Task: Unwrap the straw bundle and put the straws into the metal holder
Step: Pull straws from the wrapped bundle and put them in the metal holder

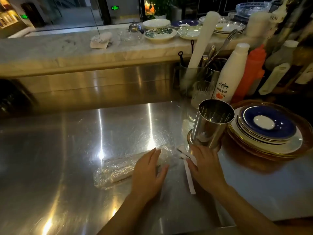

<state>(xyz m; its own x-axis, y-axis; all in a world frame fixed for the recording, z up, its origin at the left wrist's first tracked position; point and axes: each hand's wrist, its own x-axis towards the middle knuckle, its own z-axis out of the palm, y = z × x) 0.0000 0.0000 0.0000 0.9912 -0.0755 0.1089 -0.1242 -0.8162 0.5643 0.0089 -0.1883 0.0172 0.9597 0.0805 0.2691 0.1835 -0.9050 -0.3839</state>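
A straw bundle [116, 168] in clear crinkled plastic wrap lies slantwise on the steel counter [67, 150]. My left hand [149, 173] rests flat on its right end, fingers together. My right hand [205, 167] lies just right of it, over a few loose paper-wrapped straws [188, 177], and its fingertips touch the base of the metal holder [211, 122]. Whether the fingers pinch a straw I cannot tell. The holder is a shiny steel cylinder, tilted, with its open mouth toward me and some white inside near the bottom.
A stack of plates [265, 131], blue one on top, sits right of the holder. Behind it stand a ribbed glass [201, 94], a white Milin bottle [232, 73], an orange bottle [250, 72] and a utensil jar [191, 78]. A marble ledge [67, 48] with dishes runs along the back.
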